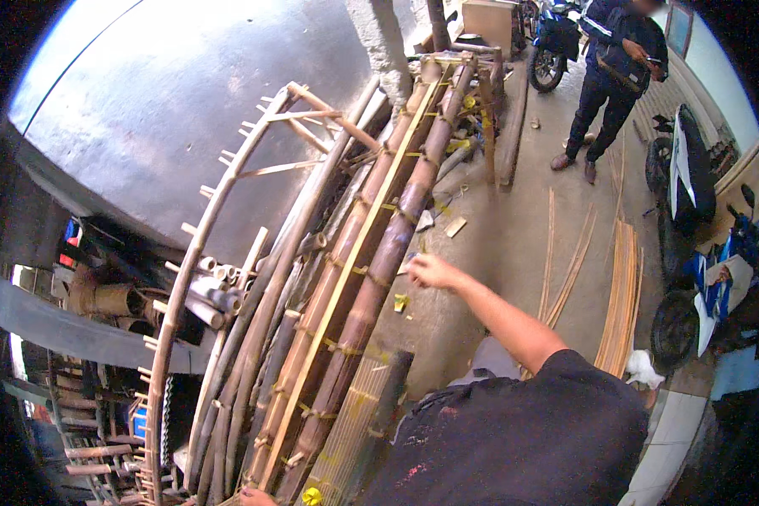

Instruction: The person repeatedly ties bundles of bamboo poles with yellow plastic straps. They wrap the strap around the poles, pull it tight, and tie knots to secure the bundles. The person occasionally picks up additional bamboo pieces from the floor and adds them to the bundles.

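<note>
My right hand (pixel 432 271) is over the right edge of a thick brown bamboo pole (pixel 413 198), about midway along it. Its fingers are pinched together, and whatever small item may be between them is too small to make out. A second bamboo pole (pixel 358 223) lies alongside, with a long pale flat strip (pixel 371 198) running lengthwise between the two. Yellow marks or ties cross the poles at intervals. My left hand (pixel 257 497) is at the near end of the poles, mostly cut off by the lower edge; its fingers are hardly visible.
To the left stands a curved bamboo frame with pegs (pixel 196 244), near bundled poles (pixel 253 363). Thin bamboo strips (pixel 620 291) lie on the floor at right. Motorcycles (pixel 679 329) line the right side. Another person (pixel 620 76) stands at the far right.
</note>
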`<action>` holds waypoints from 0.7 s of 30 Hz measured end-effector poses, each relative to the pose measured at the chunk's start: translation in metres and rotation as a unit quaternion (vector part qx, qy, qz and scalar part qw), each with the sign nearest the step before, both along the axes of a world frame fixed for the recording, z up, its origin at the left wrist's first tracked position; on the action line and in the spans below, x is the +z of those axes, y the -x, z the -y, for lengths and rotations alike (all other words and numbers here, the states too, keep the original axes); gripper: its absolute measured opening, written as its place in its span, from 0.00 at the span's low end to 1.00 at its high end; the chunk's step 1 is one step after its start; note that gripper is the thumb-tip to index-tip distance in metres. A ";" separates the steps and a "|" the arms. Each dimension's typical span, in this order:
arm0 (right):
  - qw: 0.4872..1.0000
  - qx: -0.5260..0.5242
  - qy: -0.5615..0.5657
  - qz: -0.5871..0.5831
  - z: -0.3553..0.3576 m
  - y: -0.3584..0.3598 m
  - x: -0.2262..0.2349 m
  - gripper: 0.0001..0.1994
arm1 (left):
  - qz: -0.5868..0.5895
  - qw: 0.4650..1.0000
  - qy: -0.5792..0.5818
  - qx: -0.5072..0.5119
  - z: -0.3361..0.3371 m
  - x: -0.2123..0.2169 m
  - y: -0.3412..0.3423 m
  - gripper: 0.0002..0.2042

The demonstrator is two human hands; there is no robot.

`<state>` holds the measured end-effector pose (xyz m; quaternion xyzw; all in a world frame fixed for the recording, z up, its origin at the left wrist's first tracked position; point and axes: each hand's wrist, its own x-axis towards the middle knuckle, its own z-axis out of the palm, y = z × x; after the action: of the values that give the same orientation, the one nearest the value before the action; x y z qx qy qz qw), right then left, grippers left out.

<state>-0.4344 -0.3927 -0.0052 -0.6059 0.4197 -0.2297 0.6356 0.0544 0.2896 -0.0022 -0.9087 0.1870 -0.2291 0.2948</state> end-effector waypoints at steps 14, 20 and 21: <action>0.880 -0.149 0.185 -0.411 0.403 0.131 -0.053 0.26 | -0.114 0.850 0.415 -0.302 0.517 0.125 0.243 0.14; 0.822 0.175 0.232 -0.490 0.381 0.176 -0.131 0.16 | -0.198 0.846 0.435 -0.235 0.613 0.152 0.293 0.15; 0.830 0.192 0.203 -0.483 0.383 0.184 -0.127 0.16 | -0.185 0.845 0.431 -0.256 0.635 0.150 0.293 0.16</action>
<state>-0.6188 -0.7756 -0.1323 -0.8235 0.4921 0.1392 0.2457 -0.2381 -0.3454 0.1477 -0.8896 0.3466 -0.1811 -0.2358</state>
